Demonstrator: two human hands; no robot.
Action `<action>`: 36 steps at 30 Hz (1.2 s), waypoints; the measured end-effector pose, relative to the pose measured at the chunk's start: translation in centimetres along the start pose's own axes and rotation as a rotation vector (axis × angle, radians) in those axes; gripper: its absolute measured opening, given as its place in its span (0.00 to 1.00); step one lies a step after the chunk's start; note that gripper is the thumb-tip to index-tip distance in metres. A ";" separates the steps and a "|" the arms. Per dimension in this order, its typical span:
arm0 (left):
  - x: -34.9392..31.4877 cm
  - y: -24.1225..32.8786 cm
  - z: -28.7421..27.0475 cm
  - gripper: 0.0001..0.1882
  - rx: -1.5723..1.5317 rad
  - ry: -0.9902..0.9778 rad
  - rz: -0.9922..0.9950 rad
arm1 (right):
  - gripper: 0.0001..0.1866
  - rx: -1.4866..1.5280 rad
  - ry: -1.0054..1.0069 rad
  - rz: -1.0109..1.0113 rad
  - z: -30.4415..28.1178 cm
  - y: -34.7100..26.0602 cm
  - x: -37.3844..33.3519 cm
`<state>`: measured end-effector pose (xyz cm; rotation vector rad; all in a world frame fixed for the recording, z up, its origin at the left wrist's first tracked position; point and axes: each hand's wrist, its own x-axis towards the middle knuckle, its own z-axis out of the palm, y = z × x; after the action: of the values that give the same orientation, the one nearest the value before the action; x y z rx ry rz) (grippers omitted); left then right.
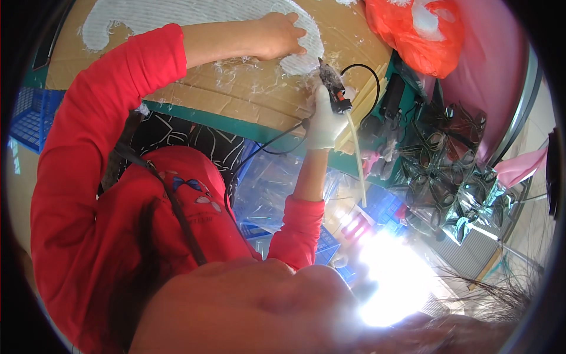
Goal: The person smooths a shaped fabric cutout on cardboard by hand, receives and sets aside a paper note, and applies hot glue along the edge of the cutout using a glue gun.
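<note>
A white, fuzzy, ribbed fabric piece [177, 16] with a curved, rounded outline lies on a sheet of brown cardboard [224, 88]. My bare left hand [277, 36] rests on its right part, fingertips a little apart near the edge. In a white glove, my right hand [326, 121] is closed around a black hot glue gun [333, 87]. Fluff clings round its nozzle, which points up toward the fabric's lower right end. A pale glue stick [358, 159] sticks out of the gun's back, and a black cord loops beside it.
White fibres litter the cardboard, which lies on a green table [236, 125]. At the upper right is a red plastic bag [415, 38] with white stuffing. Dark, shiny flower-shaped pieces [442, 171] hang at the right. Blue baskets [32, 115] stand at the left and below the table. Strong glare covers the lower right.
</note>
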<state>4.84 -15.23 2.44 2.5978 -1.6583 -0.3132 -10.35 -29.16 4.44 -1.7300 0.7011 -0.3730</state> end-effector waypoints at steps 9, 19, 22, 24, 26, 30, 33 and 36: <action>0.4 -0.1 0.7 0.37 0.002 0.022 -0.013 | 0.10 0.068 -0.050 0.084 -0.3 0.0 -0.8; 0.3 -0.2 0.5 0.39 0.007 0.007 -0.011 | 0.12 0.017 -0.027 0.138 -0.2 0.0 -1.2; 0.4 -0.1 0.5 0.38 -0.014 0.003 -0.005 | 0.12 0.011 0.007 0.167 -0.4 0.0 -1.4; 0.4 0.0 0.6 0.38 -0.006 0.001 -0.018 | 0.11 0.022 0.020 0.195 -0.6 0.2 -1.4; 0.3 0.0 0.5 0.37 -0.009 0.021 -0.010 | 0.12 0.029 -0.009 0.189 -0.6 0.2 -1.3; 0.3 -0.1 0.3 0.36 -0.030 -0.016 -0.007 | 0.13 -0.061 -0.015 0.092 -0.4 -0.1 -1.8; 0.4 0.0 0.5 0.36 0.006 -0.001 -0.011 | 0.15 -0.022 0.015 0.138 -0.8 1.3 -1.3; 0.5 -0.1 0.6 0.37 0.016 -0.017 -0.019 | 0.16 0.018 0.024 0.111 -0.8 1.6 -1.1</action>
<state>4.99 -15.64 1.74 2.6314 -1.6493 -0.3243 -12.08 -29.31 3.23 -1.6643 0.8052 -0.3220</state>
